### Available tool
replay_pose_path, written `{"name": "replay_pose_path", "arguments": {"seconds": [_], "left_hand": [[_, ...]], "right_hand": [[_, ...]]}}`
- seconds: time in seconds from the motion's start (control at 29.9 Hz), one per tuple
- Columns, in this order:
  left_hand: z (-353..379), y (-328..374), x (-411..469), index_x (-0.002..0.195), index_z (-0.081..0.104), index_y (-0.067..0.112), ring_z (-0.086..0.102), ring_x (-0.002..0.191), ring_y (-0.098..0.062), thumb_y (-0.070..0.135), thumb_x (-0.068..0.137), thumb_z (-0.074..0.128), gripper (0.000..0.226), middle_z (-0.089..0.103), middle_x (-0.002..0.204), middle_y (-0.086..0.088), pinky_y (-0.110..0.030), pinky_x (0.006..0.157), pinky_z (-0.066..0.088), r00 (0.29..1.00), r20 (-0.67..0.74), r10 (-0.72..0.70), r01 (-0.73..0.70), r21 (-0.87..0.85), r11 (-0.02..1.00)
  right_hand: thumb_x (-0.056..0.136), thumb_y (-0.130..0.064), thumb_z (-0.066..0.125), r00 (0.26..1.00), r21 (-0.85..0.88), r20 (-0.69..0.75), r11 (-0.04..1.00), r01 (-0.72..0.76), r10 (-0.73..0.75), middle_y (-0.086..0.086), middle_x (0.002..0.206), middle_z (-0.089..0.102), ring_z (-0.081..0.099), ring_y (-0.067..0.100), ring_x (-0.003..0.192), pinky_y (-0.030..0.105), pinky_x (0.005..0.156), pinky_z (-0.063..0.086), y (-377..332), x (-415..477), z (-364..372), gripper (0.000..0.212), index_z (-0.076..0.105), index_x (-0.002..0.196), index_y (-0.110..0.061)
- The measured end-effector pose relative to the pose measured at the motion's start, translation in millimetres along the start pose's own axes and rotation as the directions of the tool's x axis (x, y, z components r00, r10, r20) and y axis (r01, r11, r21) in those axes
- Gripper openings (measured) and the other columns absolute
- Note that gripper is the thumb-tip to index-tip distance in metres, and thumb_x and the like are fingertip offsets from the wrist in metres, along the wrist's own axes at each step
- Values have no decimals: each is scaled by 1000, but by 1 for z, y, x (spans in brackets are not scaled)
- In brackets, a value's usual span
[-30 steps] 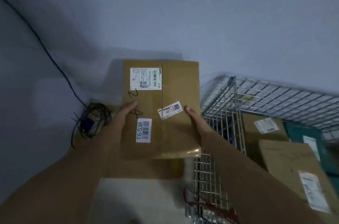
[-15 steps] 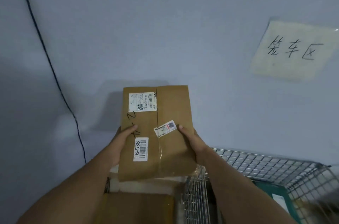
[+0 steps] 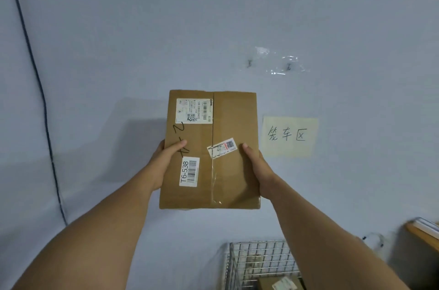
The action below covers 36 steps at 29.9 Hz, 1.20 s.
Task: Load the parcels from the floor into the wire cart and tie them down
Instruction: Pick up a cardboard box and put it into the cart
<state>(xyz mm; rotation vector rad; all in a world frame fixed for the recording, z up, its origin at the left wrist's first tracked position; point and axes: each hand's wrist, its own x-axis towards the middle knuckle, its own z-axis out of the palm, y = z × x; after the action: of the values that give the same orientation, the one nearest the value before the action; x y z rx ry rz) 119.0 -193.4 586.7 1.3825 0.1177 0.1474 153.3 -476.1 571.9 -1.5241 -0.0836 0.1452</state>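
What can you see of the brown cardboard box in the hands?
The rectangular brown cardboard box is shut, its centre seam sealed with clear tape. Its camera-facing side bears a white shipping label, a white T6-538 barcode sticker, a small tilted sticker and black marker scrawl. It is held in the air before a pale wall; the left hand and right hand grip its sides, thumbs on top.

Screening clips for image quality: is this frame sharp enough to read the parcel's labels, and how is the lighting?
Head view: dim, bluish, even light; the parcel is sharp and its T6-538 label legible; head view, a soft shadow falls on the wall left of it; wide-angle stretch swells the forearms near the bottom edge.
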Motion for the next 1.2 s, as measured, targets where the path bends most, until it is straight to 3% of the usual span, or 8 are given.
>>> {"name": "replay_pose_path", "arguments": {"seconds": [0.33, 0.43, 0.53, 0.6, 0.77, 0.93, 1.07, 1.2], "left_hand": [[245, 61, -72, 125, 59, 35, 75, 99, -35, 48, 81, 82, 51, 79, 106, -9, -59, 90, 58, 899, 428, 88, -67, -63, 996], [342, 62, -110, 124, 61, 35, 76, 96, -34, 49, 82, 82, 49, 80, 102, -9, -55, 87, 60, 823, 558, 104, -65, -89, 994], [442, 61, -155, 126, 61, 35, 76, 96, -34, 51, 80, 82, 52, 80, 100, -9, -53, 84, 61, 724, 679, 125, -56, -123, 991], [507, 59, -188, 125, 60, 36, 76, 96, -34, 52, 81, 81, 51, 80, 100, -9, -51, 81, 62, 651, 747, 135, -44, -141, 989], [653, 50, -271, 127, 59, 34, 76, 97, -38, 53, 78, 83, 57, 79, 102, -13, -58, 86, 61, 482, 861, 163, 1, -186, 983], [765, 36, -337, 126, 60, 33, 76, 98, -39, 54, 74, 85, 62, 79, 104, -15, -63, 89, 59, 376, 913, 155, 60, -191, 980], [838, 21, -374, 129, 63, 31, 76, 97, -39, 58, 64, 88, 74, 79, 105, -15, -62, 87, 60, 300, 946, 126, 82, -157, 984], [899, 4, -389, 129, 63, 29, 76, 96, -38, 53, 76, 84, 63, 79, 102, -14, -58, 85, 61, 293, 948, 122, 69, -148, 987]], "right_hand": [[71, -84, 68, 898, -85, -397, 981, 173, -193, -1, 127, 70, 69, 25, 113, 50, 98, 56, -111, -192, -197, 82, 53, 138, -39], [78, -76, 70, 814, -99, -529, 970, 222, -241, 2, 122, 74, 73, 24, 108, 45, 87, 60, -128, -266, -269, 72, 56, 135, -34], [66, -81, 75, 720, -143, -642, 964, 224, -263, 9, 125, 72, 72, 30, 110, 55, 94, 58, -144, -342, -339, 87, 54, 135, -33], [71, -77, 75, 650, -166, -702, 954, 249, -292, 11, 125, 71, 73, 32, 109, 56, 92, 59, -154, -394, -384, 81, 53, 135, -33], [90, -63, 66, 483, -217, -819, 946, 242, -311, 7, 119, 73, 74, 26, 101, 38, 69, 62, -176, -508, -481, 59, 49, 138, -33], [60, -86, 75, 375, -221, -886, 960, 172, -271, 6, 121, 73, 73, 29, 108, 53, 92, 58, -185, -583, -566, 96, 53, 140, -36], [60, -86, 76, 330, -211, -908, 963, 167, -256, 5, 123, 73, 72, 29, 110, 55, 100, 54, -181, -624, -623, 94, 56, 137, -35], [56, -91, 73, 306, -205, -921, 968, 143, -240, 2, 132, 68, 67, 28, 118, 57, 107, 46, -172, -641, -677, 101, 54, 140, -37]]}}
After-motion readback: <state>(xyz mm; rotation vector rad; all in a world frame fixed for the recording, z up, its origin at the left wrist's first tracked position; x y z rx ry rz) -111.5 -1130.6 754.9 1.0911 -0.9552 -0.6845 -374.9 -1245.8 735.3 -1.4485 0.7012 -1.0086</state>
